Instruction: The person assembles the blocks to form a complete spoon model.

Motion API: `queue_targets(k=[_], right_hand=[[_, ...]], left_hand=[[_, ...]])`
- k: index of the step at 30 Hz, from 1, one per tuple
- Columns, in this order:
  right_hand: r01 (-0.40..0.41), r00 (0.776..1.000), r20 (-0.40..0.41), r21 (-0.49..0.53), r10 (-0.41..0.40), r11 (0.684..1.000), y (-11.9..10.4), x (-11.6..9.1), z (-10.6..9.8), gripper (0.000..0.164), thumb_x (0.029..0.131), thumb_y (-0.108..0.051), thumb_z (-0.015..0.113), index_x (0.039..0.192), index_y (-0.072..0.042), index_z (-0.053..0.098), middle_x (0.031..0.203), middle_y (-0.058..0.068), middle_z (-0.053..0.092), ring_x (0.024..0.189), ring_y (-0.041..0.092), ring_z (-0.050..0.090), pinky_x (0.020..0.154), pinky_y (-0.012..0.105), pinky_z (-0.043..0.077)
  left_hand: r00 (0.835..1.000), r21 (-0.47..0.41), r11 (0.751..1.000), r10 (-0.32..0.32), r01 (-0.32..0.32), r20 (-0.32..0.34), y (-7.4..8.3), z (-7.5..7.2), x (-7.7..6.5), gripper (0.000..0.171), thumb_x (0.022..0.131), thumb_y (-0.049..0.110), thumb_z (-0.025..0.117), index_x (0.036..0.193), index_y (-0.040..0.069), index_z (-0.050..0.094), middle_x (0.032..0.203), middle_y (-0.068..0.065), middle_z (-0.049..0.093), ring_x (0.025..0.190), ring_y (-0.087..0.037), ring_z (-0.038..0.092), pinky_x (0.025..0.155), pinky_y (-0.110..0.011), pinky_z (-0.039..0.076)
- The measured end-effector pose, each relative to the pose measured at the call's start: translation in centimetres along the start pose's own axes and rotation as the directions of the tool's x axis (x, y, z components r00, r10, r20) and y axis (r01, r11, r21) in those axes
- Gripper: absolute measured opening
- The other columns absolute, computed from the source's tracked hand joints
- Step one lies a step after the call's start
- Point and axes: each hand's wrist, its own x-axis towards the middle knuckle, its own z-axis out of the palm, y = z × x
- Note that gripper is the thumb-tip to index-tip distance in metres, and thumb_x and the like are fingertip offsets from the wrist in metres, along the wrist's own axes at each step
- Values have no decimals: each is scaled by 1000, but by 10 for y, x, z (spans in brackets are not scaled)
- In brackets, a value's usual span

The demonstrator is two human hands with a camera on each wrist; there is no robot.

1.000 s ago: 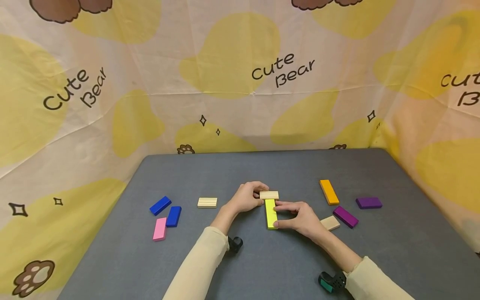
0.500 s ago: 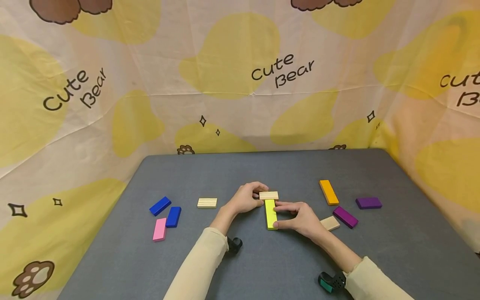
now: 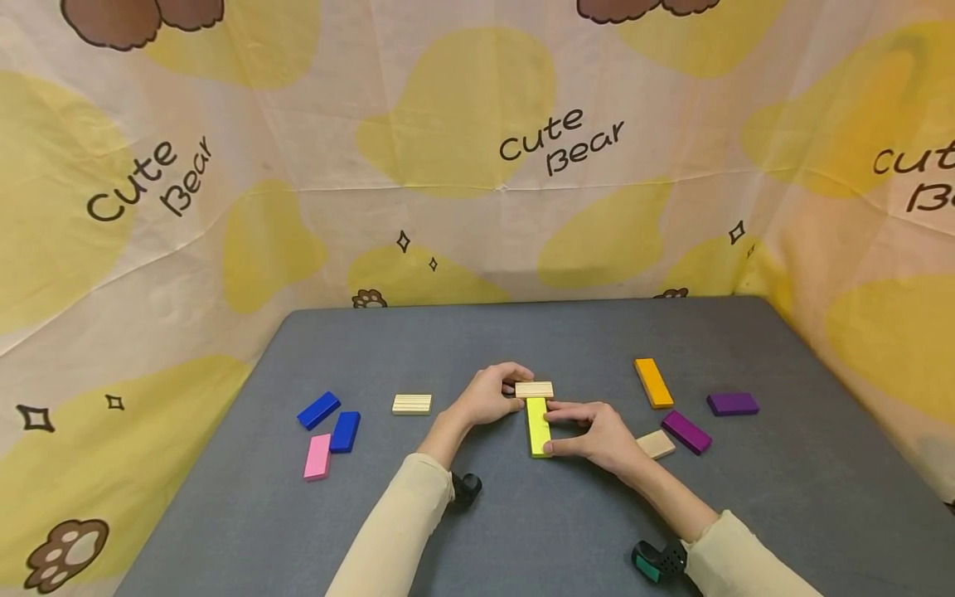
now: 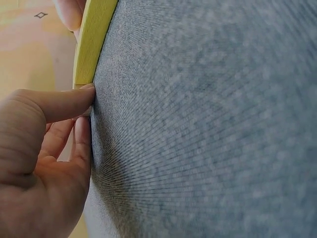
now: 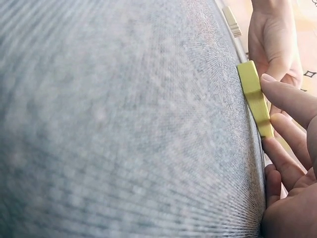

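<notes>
Near the table's middle lies a yellow wooden block (image 3: 538, 427), lengthwise away from me. A plain wooden block (image 3: 534, 390) lies crosswise against its far end, making a T. My left hand (image 3: 488, 393) pinches the plain block's left end between thumb and fingers; the left wrist view mostly hides that block behind them. Along the yellow block's right side, my right hand (image 3: 600, 438) touches it with thumb near its front corner and fingertips farther up. Both right-hand contacts show on the yellow block (image 5: 253, 96) in the right wrist view.
On the left lie two blue blocks (image 3: 345, 432), a pink block (image 3: 317, 457) and another plain block (image 3: 412, 405). To the right are an orange block (image 3: 653, 383), two purple blocks (image 3: 687, 432) and a plain block (image 3: 656, 444) partly behind my right wrist. A printed curtain (image 3: 448, 166) hangs behind.
</notes>
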Motion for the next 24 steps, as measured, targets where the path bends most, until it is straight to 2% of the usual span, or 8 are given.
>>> queue_targets(k=[5, 8, 11, 13, 18, 24], right_hand=[[10, 1000, -2, 7, -10, 1000, 2, 1, 1, 46, 71, -26, 90, 114, -16, 77, 129, -2, 63, 130, 27, 47, 107, 55, 28], [8, 1000, -7, 6, -7, 1000, 3, 1, 1, 48, 71, -27, 90, 115, -17, 76, 128, -2, 64, 129, 27, 47, 106, 55, 29], [-8, 1000, -15, -14, 8, 1000, 3, 1, 0, 51, 71, -29, 90, 118, -19, 75, 127, -2, 64, 127, 27, 48, 105, 53, 31], [-9, 1000, -21, -32, 8, 999, 4, 0, -1, 53, 71, -30, 90, 120, -18, 73, 126, -1, 65, 125, 27, 49, 103, 52, 32], [-1, 999, -34, -56, -1, 998, 4, -1, -3, 49, 76, -24, 87, 121, -14, 73, 125, 3, 65, 122, 29, 50, 102, 52, 34], [-9, 1000, -27, -40, 7, 999, 5, 1, -1, 45, 78, -21, 86, 121, -14, 73, 127, 4, 64, 123, 30, 49, 102, 53, 34]], left_hand=[[1000, -17, 1000, 25, -25, 9, 4, -5, -6, 47, 86, 5, 75, 130, 7, 61, 128, -6, 58, 115, -21, 55, 94, -33, 46], [998, -33, 999, 37, -38, -54, 12, -6, -16, 47, 87, 11, 75, 132, 6, 60, 135, -8, 52, 122, -25, 49, 96, -36, 45], [989, -39, 999, 16, -22, -146, 23, -3, -31, 49, 87, 20, 76, 132, 8, 61, 139, -10, 47, 126, -30, 42, 96, -45, 42], [984, -49, 999, -13, 5, -175, 30, 3, -43, 54, 85, 24, 79, 134, 10, 61, 140, -11, 45, 127, -33, 37, 96, -50, 40], [982, -89, 995, -67, 52, -174, 35, 18, -62, 62, 82, 28, 82, 138, 16, 59, 140, -11, 46, 128, -34, 36, 97, -52, 38], [979, -140, 987, -99, 74, -180, 28, 27, -64, 56, 86, 28, 78, 138, 17, 59, 139, -11, 48, 127, -33, 37, 96, -52, 39]])
